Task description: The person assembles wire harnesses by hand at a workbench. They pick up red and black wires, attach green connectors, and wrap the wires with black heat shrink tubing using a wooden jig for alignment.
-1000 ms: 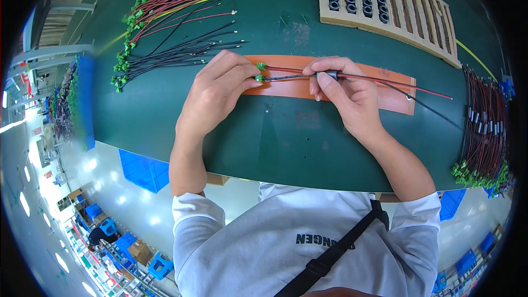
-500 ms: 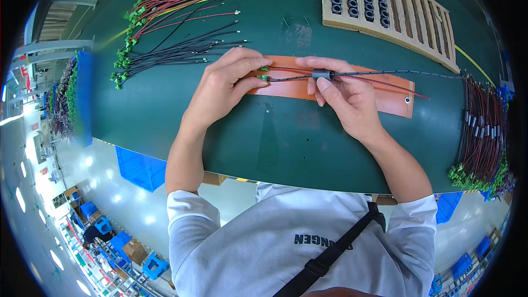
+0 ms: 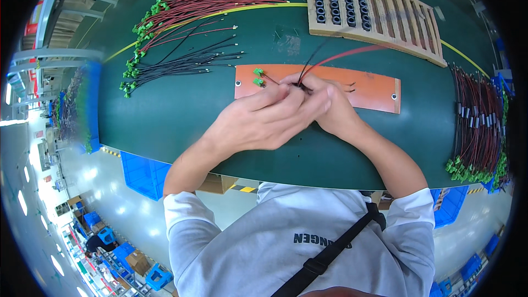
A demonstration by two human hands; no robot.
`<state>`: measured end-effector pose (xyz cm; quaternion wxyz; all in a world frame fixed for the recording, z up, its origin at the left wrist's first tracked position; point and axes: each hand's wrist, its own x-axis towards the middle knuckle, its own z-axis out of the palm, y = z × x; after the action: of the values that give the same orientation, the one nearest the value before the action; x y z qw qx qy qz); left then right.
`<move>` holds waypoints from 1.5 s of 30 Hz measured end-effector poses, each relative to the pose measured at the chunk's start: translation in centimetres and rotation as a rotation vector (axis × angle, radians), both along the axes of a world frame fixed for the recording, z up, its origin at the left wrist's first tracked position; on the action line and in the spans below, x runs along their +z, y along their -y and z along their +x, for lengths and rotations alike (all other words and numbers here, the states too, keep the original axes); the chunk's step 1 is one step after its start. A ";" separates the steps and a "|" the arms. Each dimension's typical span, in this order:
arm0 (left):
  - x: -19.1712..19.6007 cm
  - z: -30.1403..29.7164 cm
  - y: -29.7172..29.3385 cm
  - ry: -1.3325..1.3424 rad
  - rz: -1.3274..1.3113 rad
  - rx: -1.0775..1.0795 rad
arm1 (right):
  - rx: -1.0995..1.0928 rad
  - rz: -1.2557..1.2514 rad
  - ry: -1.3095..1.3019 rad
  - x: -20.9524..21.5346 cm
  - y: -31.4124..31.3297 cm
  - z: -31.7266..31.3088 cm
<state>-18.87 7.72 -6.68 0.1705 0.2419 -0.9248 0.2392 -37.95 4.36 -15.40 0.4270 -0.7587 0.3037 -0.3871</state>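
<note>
My left hand [image 3: 258,118] and my right hand [image 3: 338,113] meet above the orange board [image 3: 374,95], fingers closed and overlapping. Between them they grip a cable of red wire [image 3: 341,54] and black wire [image 3: 311,58], which loops up from the fingers, blurred by motion. Two green connectors [image 3: 258,82] on the cable stick out left of the fingers, over the board. Dark wire tips [image 3: 350,87] show to the right of my right hand. Whatever sits on the wires inside my fingers is hidden, and no black ring shows on the cable now.
A wooden rack [image 3: 379,19] with black rings in its left slots stands at the far right. Bundles of red wires [image 3: 220,1] and black wires [image 3: 181,60] with green connectors lie at the left. Finished-looking cables [image 3: 476,121] with grey rings are heaped at the right edge.
My left hand has moved right to meet my right hand. The wires, stretched straight to the right before, now loop up from between the fingers. The black ring has gone out of sight.
</note>
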 end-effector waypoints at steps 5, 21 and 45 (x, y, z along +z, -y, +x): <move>-0.6 2.7 2.6 -0.044 0.028 0.044 | 0.059 0.407 -0.081 3.1 -0.1 0.1; -0.3 9.5 4.8 -0.102 -0.123 0.287 | 0.084 0.376 0.002 2.2 -0.5 -0.2; 1.4 9.1 0.1 -1.128 1.323 0.531 | -0.034 0.630 0.377 1.5 0.7 -0.1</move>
<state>-9.72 7.62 -5.24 0.3635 0.5766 -0.5666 -0.4630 -38.00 3.63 -13.87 0.6817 -0.5001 0.3367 -0.4146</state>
